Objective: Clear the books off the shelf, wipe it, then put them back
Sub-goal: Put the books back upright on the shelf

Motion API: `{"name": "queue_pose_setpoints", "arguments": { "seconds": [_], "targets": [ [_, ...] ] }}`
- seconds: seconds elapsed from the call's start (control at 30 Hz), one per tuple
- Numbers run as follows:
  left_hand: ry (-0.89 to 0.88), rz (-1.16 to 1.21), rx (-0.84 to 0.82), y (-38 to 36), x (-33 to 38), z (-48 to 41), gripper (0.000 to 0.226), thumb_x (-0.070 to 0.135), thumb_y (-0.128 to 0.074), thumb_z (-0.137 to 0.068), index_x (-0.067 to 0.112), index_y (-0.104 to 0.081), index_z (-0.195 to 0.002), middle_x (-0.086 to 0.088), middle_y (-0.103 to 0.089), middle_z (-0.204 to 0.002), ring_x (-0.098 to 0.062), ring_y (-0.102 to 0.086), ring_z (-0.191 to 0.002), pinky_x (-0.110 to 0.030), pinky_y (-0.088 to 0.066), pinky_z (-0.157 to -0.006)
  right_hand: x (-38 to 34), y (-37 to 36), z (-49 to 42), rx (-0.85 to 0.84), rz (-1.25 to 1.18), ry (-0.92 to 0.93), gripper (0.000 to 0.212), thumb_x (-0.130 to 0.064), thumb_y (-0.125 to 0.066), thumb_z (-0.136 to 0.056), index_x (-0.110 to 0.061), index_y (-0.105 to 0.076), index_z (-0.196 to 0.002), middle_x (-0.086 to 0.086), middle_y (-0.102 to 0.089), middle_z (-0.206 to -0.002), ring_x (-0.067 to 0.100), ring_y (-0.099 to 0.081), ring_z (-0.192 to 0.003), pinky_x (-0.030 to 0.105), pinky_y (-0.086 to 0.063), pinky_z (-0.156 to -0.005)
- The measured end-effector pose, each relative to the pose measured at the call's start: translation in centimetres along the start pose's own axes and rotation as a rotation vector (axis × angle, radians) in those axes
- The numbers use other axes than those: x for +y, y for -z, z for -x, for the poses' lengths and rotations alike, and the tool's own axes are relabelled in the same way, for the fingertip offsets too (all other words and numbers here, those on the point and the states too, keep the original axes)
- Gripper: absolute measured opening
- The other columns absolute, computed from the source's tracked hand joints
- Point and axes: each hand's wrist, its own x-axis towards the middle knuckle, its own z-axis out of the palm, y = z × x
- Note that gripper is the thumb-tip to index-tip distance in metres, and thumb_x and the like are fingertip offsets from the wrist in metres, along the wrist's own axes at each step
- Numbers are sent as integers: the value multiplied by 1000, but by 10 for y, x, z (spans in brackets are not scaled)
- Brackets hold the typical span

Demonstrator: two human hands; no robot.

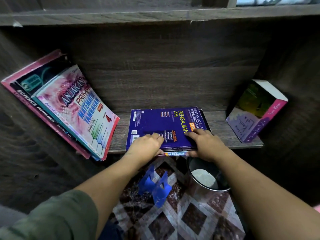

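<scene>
Both forearms reach toward 12 o'clock. The left hand (146, 146) and right hand (206, 144) curl knuckles-up, fingers on top, thumbs tucked underneath, gripping.

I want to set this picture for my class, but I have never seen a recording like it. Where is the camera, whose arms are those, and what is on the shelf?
The camera sits on a person's head, looking down along their own arms. No machine is involved. Both the left hand and right hand grip the front edge of a flat blue stack on the shelf. Workbooks lean at the left, and a thick book leans at the right. Below, on the patterned floor, are blue bookends and a metal bucket.
</scene>
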Motion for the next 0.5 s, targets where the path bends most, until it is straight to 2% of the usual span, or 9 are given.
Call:
{"name": "queue_pose_setpoints", "arguments": {
  "seconds": [0.07,0.17,0.3,0.4,0.5],
  "targets": [
    [-33,-47,12,-3,-2,0,50,48,-45,-96,15,-44,-133,-5,-50,-130,-26,-51,-118,-39,-47,-94,5,1,-3,19,-25,3,78,-53,-67,-82,-37,-30,-148,1,-33,-151,27,-35,-135,43,-35,-105],
    [8,-47,16,-4,-7,0,54,52,-43,-95,16,-42,-136,-4,-49,-131,-25,-50,-119,-37,-45,-94,12,1,-6,-12,-133,-19,77,-47,-73,-79,-35,-36,-146,3,-35,-150,28,-36,-134,41,-37,-107],
    [25,-113,27,-5,-10,0,51,51,-39,-98,18,-40,-137,-5,-51,-128,-24,-53,-116,-38,-49,-88,18,-2,-7,-24,-228,-51,78,-43,-75,-79,-32,-38,-147,9,-33,-150,31,-33,-135,36,-31,-112],
    [-2,-154,54,-12,-8,2,49,45,-42,-99,15,-41,-138,-8,-53,-122,-30,-58,-107,-41,-52,-76,17,-4,-9,-9,-240,-59,76,-43,-74,-81,-34,-37,-147,10,-29,-153,32,-30,-137,40,-29,-114],
    [-49,-194,140,-17,-6,6,43,31,-68,-88,8,-59,-123,-12,-62,-99,-35,-64,-78,-44,-55,-52,15,-3,-9,8,-254,-52,76,-47,-73,-80,-37,-37,-146,9,-29,-153,32,-30,-138,44,-31,-113]
  ]
}}
